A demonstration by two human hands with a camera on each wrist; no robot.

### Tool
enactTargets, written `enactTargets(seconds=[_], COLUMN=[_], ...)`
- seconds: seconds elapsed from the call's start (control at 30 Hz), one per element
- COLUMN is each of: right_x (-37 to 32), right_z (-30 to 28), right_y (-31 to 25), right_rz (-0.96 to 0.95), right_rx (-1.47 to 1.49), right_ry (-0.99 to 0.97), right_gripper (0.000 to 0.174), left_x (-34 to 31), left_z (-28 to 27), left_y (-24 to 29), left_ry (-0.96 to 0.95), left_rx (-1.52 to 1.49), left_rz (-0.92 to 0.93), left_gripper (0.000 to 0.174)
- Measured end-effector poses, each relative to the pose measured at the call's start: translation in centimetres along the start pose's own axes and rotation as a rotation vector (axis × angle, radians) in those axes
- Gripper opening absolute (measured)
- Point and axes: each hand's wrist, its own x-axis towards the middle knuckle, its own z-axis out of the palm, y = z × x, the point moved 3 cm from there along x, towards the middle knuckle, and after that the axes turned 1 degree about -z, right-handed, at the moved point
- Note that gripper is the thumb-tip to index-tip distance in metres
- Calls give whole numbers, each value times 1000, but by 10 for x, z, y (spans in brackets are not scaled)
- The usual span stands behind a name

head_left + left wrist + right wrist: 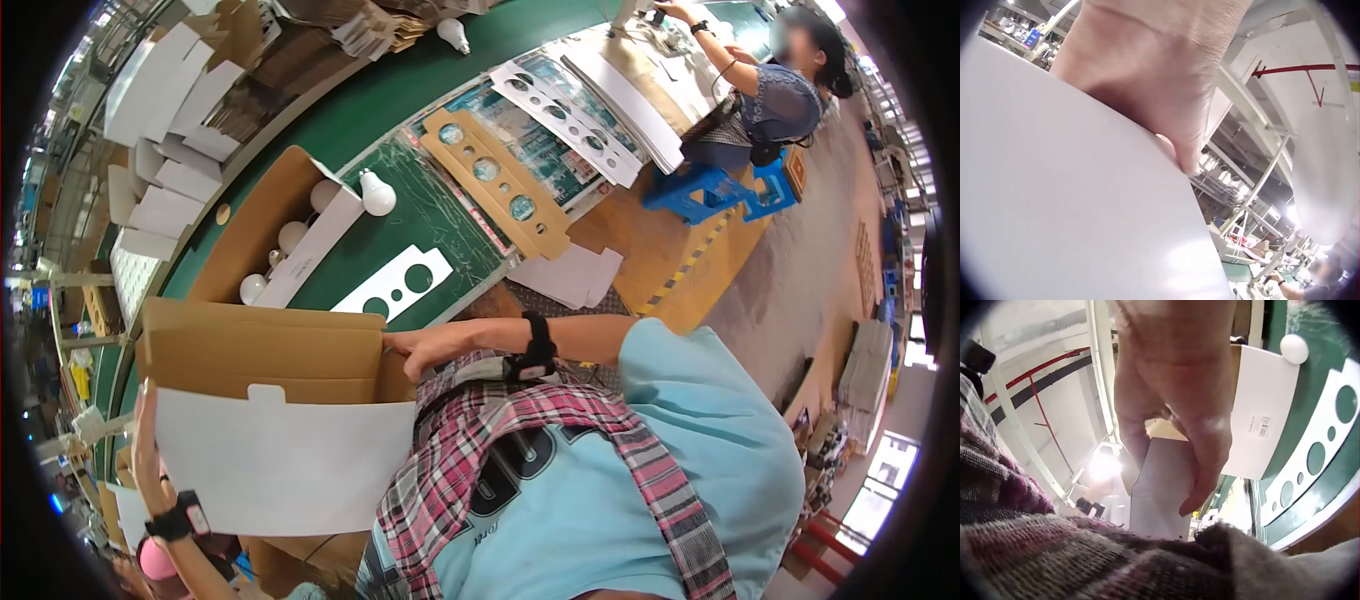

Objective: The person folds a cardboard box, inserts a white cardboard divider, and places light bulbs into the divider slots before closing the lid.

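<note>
A cardboard box (285, 465), white outside and brown inside, is held near the green table (425, 215). One side is pinched by the right hand (435, 345), between thumb and fingers. The opposite side is touched by the left hand (148, 440); how its fingers bend cannot be told.

Carton (285, 460): cardboard, smooth glossy outside, matt inside. Apron (450, 460): woven cloth. Stool (695, 192): plastic.
</note>
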Motion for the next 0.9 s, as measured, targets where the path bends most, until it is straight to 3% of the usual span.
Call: enactTargets(seconds=[0.13, 0.17, 0.27, 0.33, 0.37, 0.4, 0.43, 0.5, 0.6, 0.7, 0.9], right_x=[-27, -29, -45, -56, -57, -61, -84, -101, -106, -109, -115], right_z=[13, 9, -13, -63, -101, -149, -152, -195, -234, -252, -253], right_y=[-29, -17, -16, -6, 3, 27, -9, -8, -2, 5, -2], right_rz=[131, 93, 240, 263, 257, 13, 119, 146, 235, 212, 147], right_rx=[-8, 87, 16, -216, -381, -804, -776, -1060, -1252, -1266, -1226], right_ry=[-22, -57, -188, -74, 150, 526, 818, 1240, 1377, 1331, 1370], right_gripper=[75, 69, 65, 63, 50, 44, 44, 53, 56, 52, 42], left_x=[28, 31, 42, 42, 42, 42, 43, 45, 51, 56, 83], left_z=[13, 15, 30, 44, 53, 64, 73, 96, 131, 164, 191], left_y=[-36, -49, -90, -117, -128, -139, -149, -161, -164, -142, -132], left_ry=[-37, -48, -79, -112, -121, -135, -151, -189, -254, -318, -379], left_rx=[-6, -17, -58, -89, -101, -117, -130, -152, -182, -155, -226], left_rz=[-45, -65, -130, -178, -198, -217, -234, -259, -271, -201, -385], left_gripper=[81, 79, 73, 69, 67, 65, 63, 60, 55, 55, 61])
